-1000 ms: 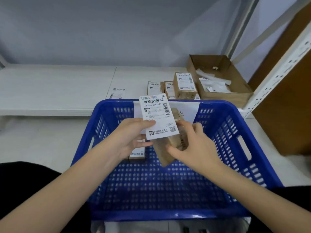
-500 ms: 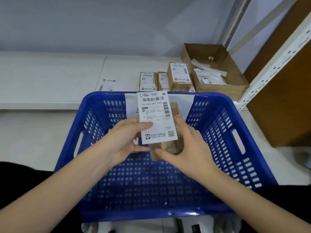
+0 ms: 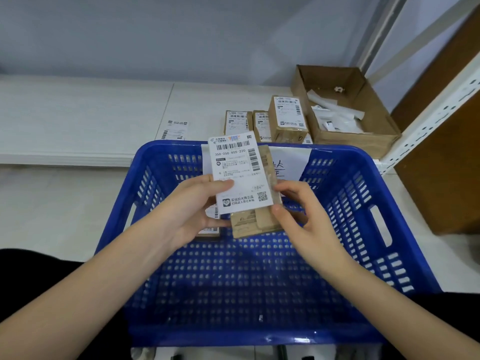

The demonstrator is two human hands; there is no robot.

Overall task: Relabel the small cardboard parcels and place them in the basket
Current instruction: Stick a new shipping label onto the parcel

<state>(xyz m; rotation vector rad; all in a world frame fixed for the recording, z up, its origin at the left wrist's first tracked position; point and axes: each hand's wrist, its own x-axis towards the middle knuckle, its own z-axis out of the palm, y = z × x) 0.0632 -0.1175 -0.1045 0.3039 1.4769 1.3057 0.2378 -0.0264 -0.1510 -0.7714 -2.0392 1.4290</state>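
Observation:
Above the blue plastic basket (image 3: 358, 203) my left hand (image 3: 192, 206) pinches a white shipping label (image 3: 240, 172) by its left edge, thumb on its printed face. Behind the label my right hand (image 3: 298, 211) grips a small brown cardboard parcel (image 3: 255, 220), thumb and fingers curled round its right side. The label covers most of the parcel's front. Another labelled parcel (image 3: 209, 229) lies on the basket floor, largely hidden under my left hand.
Three labelled parcels (image 3: 287, 116) stand on the white shelf behind the basket. A loose label (image 3: 174, 129) lies to their left. An open cardboard box (image 3: 363, 136) with white paper strips sits at the back right, beside a white metal rack post (image 3: 428, 120).
The label and parcel have come closer together and more upright; the parcel has turned to sit behind the label. My right hand shifted to the parcel's right side.

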